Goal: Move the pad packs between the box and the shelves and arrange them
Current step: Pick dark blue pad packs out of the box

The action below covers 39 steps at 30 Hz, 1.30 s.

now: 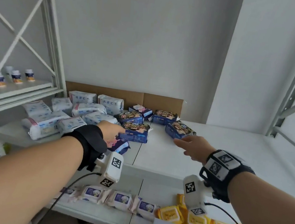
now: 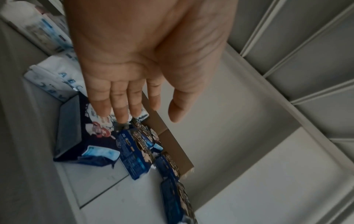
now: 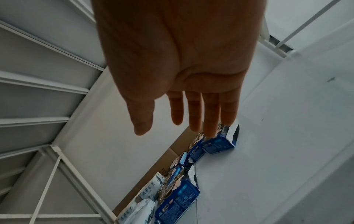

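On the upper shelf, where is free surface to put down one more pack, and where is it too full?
Free: the shelf right of the rightmost dark blue pack, up to the right upright; also the strip between the two hands, left hand and right hand. Crowded: the left part, where white packs and other dark blue packs lie piled against the cardboard.

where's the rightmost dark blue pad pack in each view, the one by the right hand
Head: rightmost dark blue pad pack, right of centre.
Left wrist: maybe the lowest pack; cannot tell.
Right wrist: below the fingertips, right of centre.
Shared landmark: brown cardboard at the wall.
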Each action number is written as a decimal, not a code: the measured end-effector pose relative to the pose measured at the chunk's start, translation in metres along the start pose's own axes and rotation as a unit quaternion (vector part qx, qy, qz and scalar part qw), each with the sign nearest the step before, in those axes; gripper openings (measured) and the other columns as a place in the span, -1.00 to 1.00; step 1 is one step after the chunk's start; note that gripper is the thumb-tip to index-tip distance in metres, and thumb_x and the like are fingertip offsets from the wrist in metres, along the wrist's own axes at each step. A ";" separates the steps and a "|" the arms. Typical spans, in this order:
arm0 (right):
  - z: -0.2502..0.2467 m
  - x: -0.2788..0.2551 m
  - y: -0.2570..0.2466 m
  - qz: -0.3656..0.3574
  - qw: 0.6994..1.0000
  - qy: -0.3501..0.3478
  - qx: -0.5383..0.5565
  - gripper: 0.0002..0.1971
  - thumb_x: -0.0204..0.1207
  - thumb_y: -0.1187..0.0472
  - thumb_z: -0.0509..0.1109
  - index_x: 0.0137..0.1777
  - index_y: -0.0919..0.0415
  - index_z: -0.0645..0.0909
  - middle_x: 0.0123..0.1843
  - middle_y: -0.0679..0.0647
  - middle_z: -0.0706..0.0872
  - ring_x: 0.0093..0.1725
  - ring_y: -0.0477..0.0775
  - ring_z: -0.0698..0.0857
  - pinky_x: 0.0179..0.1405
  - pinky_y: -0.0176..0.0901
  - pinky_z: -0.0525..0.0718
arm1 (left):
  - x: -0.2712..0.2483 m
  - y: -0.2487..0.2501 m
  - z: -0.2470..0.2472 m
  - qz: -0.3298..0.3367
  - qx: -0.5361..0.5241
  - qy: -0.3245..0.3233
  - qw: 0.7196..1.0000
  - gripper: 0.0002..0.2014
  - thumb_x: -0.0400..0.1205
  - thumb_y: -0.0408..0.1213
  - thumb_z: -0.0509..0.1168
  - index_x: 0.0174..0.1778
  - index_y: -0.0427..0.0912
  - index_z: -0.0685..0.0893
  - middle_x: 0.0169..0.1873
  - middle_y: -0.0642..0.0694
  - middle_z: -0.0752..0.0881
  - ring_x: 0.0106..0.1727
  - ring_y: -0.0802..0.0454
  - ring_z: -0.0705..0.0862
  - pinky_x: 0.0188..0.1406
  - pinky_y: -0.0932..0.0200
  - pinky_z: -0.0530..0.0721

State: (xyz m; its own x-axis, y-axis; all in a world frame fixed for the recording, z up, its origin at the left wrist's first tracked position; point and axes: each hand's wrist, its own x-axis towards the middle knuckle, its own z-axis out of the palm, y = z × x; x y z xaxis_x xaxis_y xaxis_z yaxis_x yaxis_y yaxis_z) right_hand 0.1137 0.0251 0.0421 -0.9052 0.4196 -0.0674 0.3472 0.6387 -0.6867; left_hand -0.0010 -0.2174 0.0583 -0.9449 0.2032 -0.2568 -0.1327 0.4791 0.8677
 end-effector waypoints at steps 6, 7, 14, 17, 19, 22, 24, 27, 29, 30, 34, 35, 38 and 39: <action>0.027 0.047 -0.015 0.020 1.000 -0.018 -0.007 -0.40 0.52 -0.22 0.30 0.39 0.21 0.56 0.22 0.09 0.68 0.20 0.06 0.67 0.22 -0.04 0.64 | 0.058 0.005 -0.024 -0.017 0.011 -0.018 1.000 -0.83 0.65 -0.30 0.28 0.09 -0.29 0.62 0.13 -0.16 0.55 0.11 -0.02 0.54 -0.28 0.25 0.53; 0.034 0.056 -0.018 0.025 0.999 -0.022 -0.016 -0.39 0.52 -0.24 0.28 0.39 0.20 0.56 0.20 0.08 0.68 0.19 0.06 0.67 0.23 -0.03 0.64 | 0.071 0.006 -0.028 -0.024 0.012 -0.023 0.999 -0.90 0.66 -0.29 0.26 -0.03 -0.25 0.61 0.10 -0.15 0.53 0.14 -0.01 0.54 -0.25 0.23 0.53; 0.092 0.134 -0.046 0.106 0.994 -0.009 0.000 -0.41 0.52 -0.22 0.29 0.38 0.21 0.55 0.07 0.03 0.68 0.11 0.03 0.67 0.18 -0.05 0.64 | 0.180 0.015 -0.058 -0.004 0.013 -0.093 0.996 -0.64 0.64 -0.20 0.30 0.35 -0.19 0.52 0.40 -0.12 0.52 0.35 -0.07 0.55 0.19 0.05 0.54; 0.116 0.164 -0.059 0.141 0.990 0.008 0.017 -0.44 0.51 -0.20 0.32 0.32 0.22 0.57 0.03 0.05 0.67 0.04 0.02 0.67 -0.04 -0.15 0.63 | 0.221 0.014 -0.071 0.004 0.018 -0.120 0.993 -0.69 0.63 -0.20 0.32 0.28 -0.12 0.54 0.39 -0.11 0.54 0.27 -0.03 0.57 0.23 0.08 0.51; 0.129 0.176 -0.069 0.172 0.985 0.006 0.014 -0.45 0.48 -0.23 0.35 0.24 0.22 0.60 0.09 0.10 0.71 0.00 0.03 0.68 -0.15 -0.18 0.66 | 0.241 0.013 -0.078 0.006 0.030 -0.136 0.990 -0.72 0.62 -0.21 0.33 0.24 -0.11 0.56 0.33 -0.12 0.57 0.21 -0.02 0.59 0.27 0.07 0.52; 0.142 0.185 -0.084 0.224 0.971 -0.080 -0.026 -0.25 0.30 -0.39 0.40 0.29 0.19 0.57 0.07 0.05 0.73 -0.01 0.02 0.74 -0.04 -0.03 0.73 | 0.264 0.010 -0.084 0.011 0.038 -0.161 0.986 -0.64 0.62 -0.22 0.33 0.33 -0.17 0.55 0.30 -0.12 0.57 0.16 0.00 0.58 0.28 0.05 0.52; 0.151 0.187 -0.093 0.259 0.952 -0.152 -0.060 -0.02 0.07 -0.53 0.42 0.39 0.13 0.52 0.03 0.00 0.75 -0.02 0.02 0.75 -0.10 -0.06 0.68 | 0.275 0.009 -0.084 0.011 0.040 -0.174 0.984 -0.59 0.63 -0.23 0.32 0.39 -0.20 0.52 0.35 -0.13 0.55 0.14 0.01 0.57 0.27 0.06 0.51; 0.175 0.189 -0.101 0.257 0.921 -0.237 -0.172 0.30 -0.27 -0.73 0.27 0.48 0.08 0.45 0.07 -0.01 0.79 -0.03 0.01 0.73 -0.10 -0.10 0.63 | 0.286 0.009 -0.080 0.006 0.035 -0.190 0.981 -0.54 0.63 -0.23 0.31 0.45 -0.21 0.46 0.44 -0.14 0.49 0.27 -0.04 0.56 0.28 0.05 0.49; 0.191 0.192 -0.099 0.242 0.911 -0.246 -0.226 0.36 -0.52 -0.78 0.19 0.31 0.05 0.60 0.03 -0.03 0.81 -0.03 0.00 0.74 0.09 -0.07 0.65 | 0.289 0.009 -0.075 0.004 0.033 -0.194 0.980 -0.54 0.63 -0.22 0.32 0.44 -0.21 0.46 0.43 -0.14 0.51 0.26 -0.04 0.58 0.17 0.07 0.54; 0.197 0.192 -0.097 0.237 0.911 -0.246 -0.232 0.30 -0.58 -0.77 0.21 0.18 0.04 0.66 -0.05 -0.05 0.82 -0.07 -0.01 0.75 0.11 -0.05 0.67 | 0.289 0.008 -0.073 0.004 0.032 -0.195 0.980 -0.56 0.62 -0.22 0.32 0.43 -0.21 0.47 0.41 -0.14 0.52 0.18 -0.02 0.60 0.05 0.11 0.57; 0.203 0.192 -0.098 0.250 0.930 -0.212 -0.168 -0.06 -0.67 -0.63 0.44 -0.32 0.02 0.64 -0.62 -0.09 0.68 -0.44 0.00 0.64 -0.38 -0.21 0.58 | 0.288 0.003 -0.069 0.007 0.031 -0.184 0.983 -0.58 0.61 -0.20 0.33 0.39 -0.18 0.53 0.35 -0.12 0.55 0.08 0.04 0.62 -0.13 0.19 0.58; 0.202 0.191 -0.100 0.253 0.934 -0.201 -0.153 -0.10 -0.68 -0.59 0.48 -0.35 0.03 0.62 -0.67 -0.10 0.66 -0.49 -0.02 0.64 -0.45 -0.25 0.53 | 0.287 0.003 -0.070 0.007 0.032 -0.181 0.983 -0.57 0.61 -0.20 0.34 0.39 -0.19 0.53 0.34 -0.12 0.56 0.08 0.03 0.62 -0.12 0.18 0.58; 0.197 0.189 -0.105 0.251 0.942 -0.189 -0.121 -0.23 -0.44 -0.41 0.64 -0.26 0.05 0.62 -0.41 -0.01 0.78 -0.35 0.00 0.73 -0.44 -0.24 0.57 | 0.284 0.008 -0.074 0.025 0.047 -0.168 0.984 -0.59 0.57 -0.21 0.37 0.32 -0.24 0.56 0.16 -0.15 0.62 -0.04 0.01 0.63 -0.25 0.18 0.58; 0.195 0.189 -0.104 0.255 0.942 -0.191 -0.110 -0.27 -0.33 -0.36 0.67 -0.21 0.07 0.62 -0.29 0.02 0.78 -0.26 0.03 0.75 -0.40 -0.18 0.60 | 0.284 0.010 -0.074 0.030 0.051 -0.161 0.985 -0.60 0.56 -0.23 0.38 0.30 -0.27 0.58 0.07 -0.15 0.62 -0.09 -0.01 0.62 -0.29 0.17 0.58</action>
State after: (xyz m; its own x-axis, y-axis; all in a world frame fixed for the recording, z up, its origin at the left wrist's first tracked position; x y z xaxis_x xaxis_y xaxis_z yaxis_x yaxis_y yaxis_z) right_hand -0.1413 -0.0880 -0.0401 -0.6149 0.4721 -0.6316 0.7645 0.5533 -0.3308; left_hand -0.2929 -0.2183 0.0255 -0.8040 0.4862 -0.3423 -0.0329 0.5385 0.8420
